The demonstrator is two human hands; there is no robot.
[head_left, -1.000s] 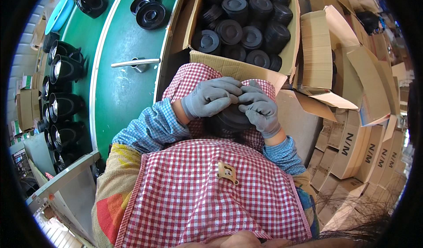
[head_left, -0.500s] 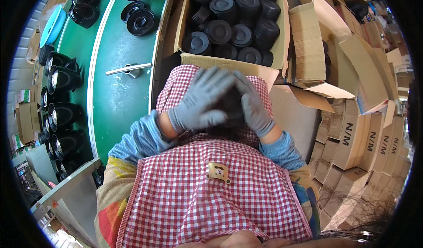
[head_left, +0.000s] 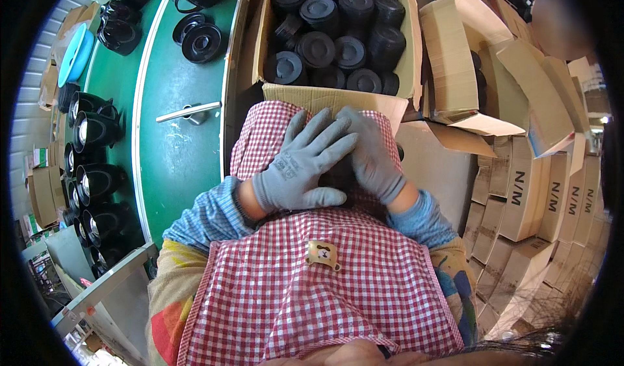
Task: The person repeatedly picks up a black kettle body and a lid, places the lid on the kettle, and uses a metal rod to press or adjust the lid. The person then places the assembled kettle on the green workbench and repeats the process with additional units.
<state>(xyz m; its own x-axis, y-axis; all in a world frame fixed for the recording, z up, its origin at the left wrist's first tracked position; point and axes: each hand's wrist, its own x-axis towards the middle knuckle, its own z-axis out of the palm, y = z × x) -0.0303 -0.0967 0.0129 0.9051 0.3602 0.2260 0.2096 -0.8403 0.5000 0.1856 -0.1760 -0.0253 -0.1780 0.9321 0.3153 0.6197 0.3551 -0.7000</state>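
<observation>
My left hand (head_left: 302, 168), in a grey glove, is over my lap with its fingers stretched and spread and its thumb out to the side. My right hand (head_left: 376, 161), gloved likewise, is just to its right, fingers stretched upward and slightly blurred; its fingertips are close to those of my left hand. Between and beneath the palms shows a dark patch (head_left: 341, 176); whether it is a black object or shadow I cannot tell. Under both hands is a red-and-white checked apron (head_left: 318, 294). No held thing is visible in either hand.
Ahead is an open cardboard box (head_left: 338, 97) of stacked round black parts (head_left: 319, 12). A green workbench (head_left: 175, 171) on the left bears two black round dishes (head_left: 201, 42), a metal bar (head_left: 188, 112) and several glossy black pots (head_left: 97, 130). Cartons (head_left: 517, 190) are stacked at right.
My left hand has slowed from a blur and its fingers now show spread apart. My right hand has shifted slightly, its fingertips moving nearer the left hand's. The view has tilted a little.
</observation>
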